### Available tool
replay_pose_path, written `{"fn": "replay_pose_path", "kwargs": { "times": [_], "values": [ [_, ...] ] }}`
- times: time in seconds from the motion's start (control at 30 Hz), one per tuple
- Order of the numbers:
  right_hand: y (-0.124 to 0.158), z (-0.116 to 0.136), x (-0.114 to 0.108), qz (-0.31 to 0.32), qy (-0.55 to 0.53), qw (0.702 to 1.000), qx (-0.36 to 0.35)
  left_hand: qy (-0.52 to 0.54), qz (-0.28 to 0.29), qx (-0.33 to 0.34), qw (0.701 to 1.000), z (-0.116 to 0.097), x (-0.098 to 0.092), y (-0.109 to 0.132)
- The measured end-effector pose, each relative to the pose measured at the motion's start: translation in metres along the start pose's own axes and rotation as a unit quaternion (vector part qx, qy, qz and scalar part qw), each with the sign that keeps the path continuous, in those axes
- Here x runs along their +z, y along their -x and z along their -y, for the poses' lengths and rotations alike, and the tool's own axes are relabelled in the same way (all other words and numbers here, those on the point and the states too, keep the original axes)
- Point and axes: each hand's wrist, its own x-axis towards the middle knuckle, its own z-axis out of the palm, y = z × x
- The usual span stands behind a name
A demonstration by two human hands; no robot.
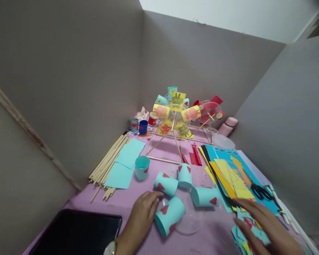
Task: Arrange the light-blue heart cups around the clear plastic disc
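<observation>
My left hand (145, 214) rests low at the centre, fingers curled together, the tips between two light-blue paper tubes. What they pinch, if anything, is hidden. One paper tube with red hearts (170, 215) lies just right of it, another paper tube (166, 183) just beyond its fingertips. Under and beside the tubes shows a clear plastic disc (190, 225). Further right lie an upright tube (185, 175) and a tube on its side (205, 197). My right hand (268, 226), fingers apart, hovers over or touches a heap of blue paper scraps (238, 235) with red bits.
Paper-and-stick wheel models (177, 113) stand at the back. Wooden sticks (108, 161) and blue paper sheets (126, 163) lie left, near another heart tube (142, 168). A black tablet-like slab (77, 232) is front left. Coloured sheets (228, 177) and scissors (263, 192) lie right.
</observation>
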Motion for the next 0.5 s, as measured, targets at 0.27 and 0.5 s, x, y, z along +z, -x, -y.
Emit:
{"fn": "replay_pose_path", "kwargs": {
  "times": [0.27,0.5],
  "values": [
    [-0.175,0.157,0.080,0.149,-0.007,0.965,-0.218,0.014,-0.018,-0.003,1.000,0.007,0.004,0.003],
    [-0.189,0.158,0.099,0.092,-0.093,0.973,-0.192,0.033,-0.048,0.000,0.998,0.012,0.008,0.007]
  ]
}}
